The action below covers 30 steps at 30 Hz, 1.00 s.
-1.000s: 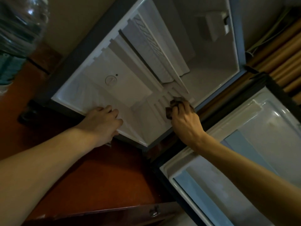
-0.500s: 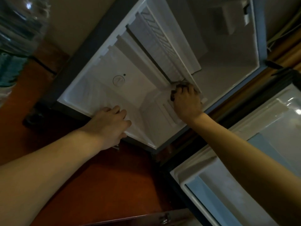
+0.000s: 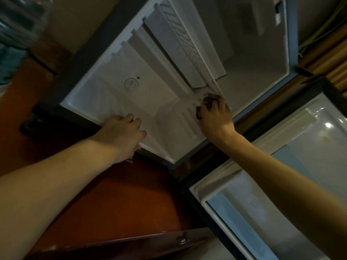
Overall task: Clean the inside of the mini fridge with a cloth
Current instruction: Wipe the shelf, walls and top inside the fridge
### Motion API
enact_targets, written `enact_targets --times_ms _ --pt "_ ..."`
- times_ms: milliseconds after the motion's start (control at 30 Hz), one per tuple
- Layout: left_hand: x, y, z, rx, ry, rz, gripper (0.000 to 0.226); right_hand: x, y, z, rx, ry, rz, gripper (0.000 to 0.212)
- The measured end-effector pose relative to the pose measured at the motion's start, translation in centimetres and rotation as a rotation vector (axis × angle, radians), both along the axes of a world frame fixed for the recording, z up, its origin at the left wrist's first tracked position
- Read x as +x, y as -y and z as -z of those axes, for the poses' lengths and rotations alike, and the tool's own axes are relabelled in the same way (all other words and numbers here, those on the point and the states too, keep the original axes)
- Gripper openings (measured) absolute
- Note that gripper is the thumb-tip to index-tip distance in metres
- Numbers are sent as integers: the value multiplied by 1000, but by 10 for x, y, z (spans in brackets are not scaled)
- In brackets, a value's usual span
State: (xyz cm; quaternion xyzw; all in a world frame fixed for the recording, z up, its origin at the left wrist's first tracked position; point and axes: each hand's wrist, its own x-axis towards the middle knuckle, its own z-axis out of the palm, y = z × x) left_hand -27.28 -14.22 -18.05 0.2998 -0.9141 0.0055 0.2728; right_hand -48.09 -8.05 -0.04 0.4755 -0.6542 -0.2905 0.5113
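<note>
Our right hand (image 3: 215,117) gripped the dark cloth (image 3: 207,102) bunched under its fingertips against the mini fridge (image 3: 154,102) wall; our left hand (image 3: 124,134) curled over the front edge.

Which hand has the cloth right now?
The right hand: its fingers curl round the dark cloth, pressed against the ribbed fridge wall. The left hand only grips the fridge's front edge.

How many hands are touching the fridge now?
2. The left hand grips the front edge of the mini fridge. The right hand holds a dark cloth against the ribbed inner wall.
</note>
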Motion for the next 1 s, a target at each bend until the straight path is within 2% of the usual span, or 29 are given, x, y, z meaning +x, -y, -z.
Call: enact_targets --times_ms 200,267,433,600,833,1000 --pt "0 4 1 -6 -6 4 40 3 42 2 -19 -82 -78 19" --pt "-1 4 1 -12 -5 9 40 1 44 1 -32 -40 -103 18" --pt "1 2 -1 -16 -9 13 41 -10 8 -10 17 95 -126 27" --pt "4 -2 0 -4 38 -5 40 1 -26 -11 32 60 -135 30" --pt "2 1 0 11 44 -10 41 4 11 -3 0 75 9 36" --pt "0 2 -1 -4 20 -5 40 8 39 4 -5 -29 75 19"
